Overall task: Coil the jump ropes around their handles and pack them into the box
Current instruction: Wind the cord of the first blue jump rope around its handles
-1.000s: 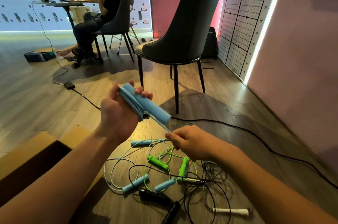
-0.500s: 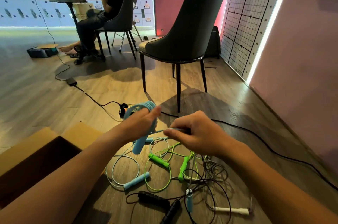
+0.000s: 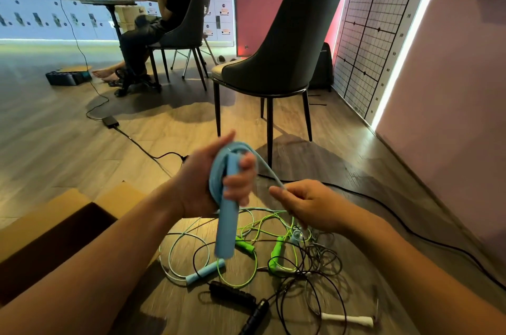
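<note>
My left hand (image 3: 202,181) grips a blue jump rope's handles (image 3: 227,225), which point down, with blue cord wound around their upper part. A length of that cord runs from the top of the coil to my right hand (image 3: 306,203), which pinches it taut. On the floor below lies a tangle of ropes: another blue handle (image 3: 204,271), two green handles (image 3: 275,254), black handles (image 3: 232,293) and a white handle (image 3: 347,319). The open cardboard box (image 3: 49,228) sits at the lower left, under my left forearm.
A dark chair (image 3: 284,41) stands just beyond the ropes. A black cable (image 3: 410,228) crosses the wooden floor to the right. Another person sits at a laptop desk (image 3: 109,0) at the back left. A pink wall runs along the right.
My left hand has turned the blue handles from tilted upward to pointing down and wound more cord on. My right hand has kept hold of the cord, shifting slightly right.
</note>
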`<state>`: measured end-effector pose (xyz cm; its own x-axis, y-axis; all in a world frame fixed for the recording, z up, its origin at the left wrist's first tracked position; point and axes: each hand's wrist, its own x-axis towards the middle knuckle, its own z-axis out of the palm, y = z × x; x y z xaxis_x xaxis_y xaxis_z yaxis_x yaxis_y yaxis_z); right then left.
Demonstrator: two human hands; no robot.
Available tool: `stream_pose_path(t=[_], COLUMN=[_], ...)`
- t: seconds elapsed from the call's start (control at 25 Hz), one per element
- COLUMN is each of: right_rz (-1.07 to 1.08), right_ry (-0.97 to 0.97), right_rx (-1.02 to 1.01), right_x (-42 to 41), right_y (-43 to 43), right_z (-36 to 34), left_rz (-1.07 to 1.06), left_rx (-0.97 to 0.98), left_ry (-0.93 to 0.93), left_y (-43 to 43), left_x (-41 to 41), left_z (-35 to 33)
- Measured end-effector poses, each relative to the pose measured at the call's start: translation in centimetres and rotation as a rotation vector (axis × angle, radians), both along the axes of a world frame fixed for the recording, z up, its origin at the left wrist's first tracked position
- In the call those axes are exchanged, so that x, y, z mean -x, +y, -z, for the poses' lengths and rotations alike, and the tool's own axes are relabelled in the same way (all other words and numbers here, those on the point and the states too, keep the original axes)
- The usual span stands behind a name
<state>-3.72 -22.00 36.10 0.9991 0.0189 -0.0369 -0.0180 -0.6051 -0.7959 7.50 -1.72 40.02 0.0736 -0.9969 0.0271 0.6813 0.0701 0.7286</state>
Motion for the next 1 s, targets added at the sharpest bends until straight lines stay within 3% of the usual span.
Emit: stream_pose_path(t=[0.08, 0.2, 0.32, 0.44, 0.56, 0.68, 0.72, 0.76, 0.88, 1.0], right_rz=[-0.027, -0.088, -0.135, -0.183, -0.198, -0.096, -0.041, 0.016, 0.174, 0.301], right_ry=[0.104, 0.258, 0.323, 0.174, -0.005, -0.196, -0.276, -0.359, -0.495, -0.458], right_rx=[0.103, 0.220, 0.190, 0.161, 0.140, 0.128, 0.145, 0.172, 0.200, 0.181], right_x=[-0.3, -0.3, 0.0, -0.1, -0.2, -0.1, 0.0, 0.0, 0.0, -0.3], right_y=[0.2, 0.3, 1.3, 2.3, 2.5, 1.6, 1.1, 0.8, -0.2, -1.1], right_z=[0.9, 1.4, 1.1, -0.2, -1.1, -0.9, -0.9, -0.9, -0.8, -0.5], left_rz=[-0.260, -0.860, -1.248, -1.356, -1.165, -0.690, -0.515, -0.388, -0.178, -0.064], left_rx=[0.211, 0.308, 0.150, -0.194, -0.621, -0.947, -0.958, -0.932, -0.723, -0.550], left_ry=[0.225, 0.291, 0.198, -0.065, -0.632, -1.349, -1.455, -1.396, -0.843, -0.707], left_y=[0.7, 1.3, 1.9, 2.2, 2.0, 1.1, 0.7, 0.4, -0.6, -1.4], left_x=[-1.3, -3.2, -5.2, -6.5, -6.3, -4.7, -3.7, -2.9, -0.4, 0.7], left_z=[0.0, -0.1, 1.1, 3.6, 6.0, 6.7, 6.3, 5.9, 5.0, 3.8])
